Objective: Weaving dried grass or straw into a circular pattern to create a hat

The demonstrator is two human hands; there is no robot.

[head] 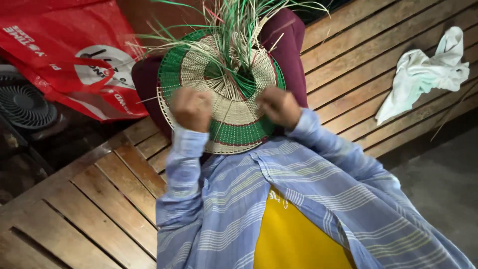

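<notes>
Left hand (pixel 191 108) curled closed, knuckles up, pinching at the woven rim. Right hand (pixel 280 105) likewise closed around strands near the centre. Between them a round woven mat (pixel 234 127), green and straw-coloured bands, resting on the person's lap over maroon cloth. Loose green and pale strips (pixel 234 30) fan out from its far edge. Looks light, flexible, springy; finished weave the firm place to grip, loose ends likely brittle. Wooden slat bench (pixel 114 184) beneath; white cloth (pixel 423 74) lies well apart.

you sit on a slatted wooden bench (pixel 99 199). a white cloth (pixel 423 74) lies on its slats. a red plastic bag (pixel 64 55) and a dark fan (pixel 25 107) sit nearby, grey floor (pixel 443 194) beyond.
</notes>
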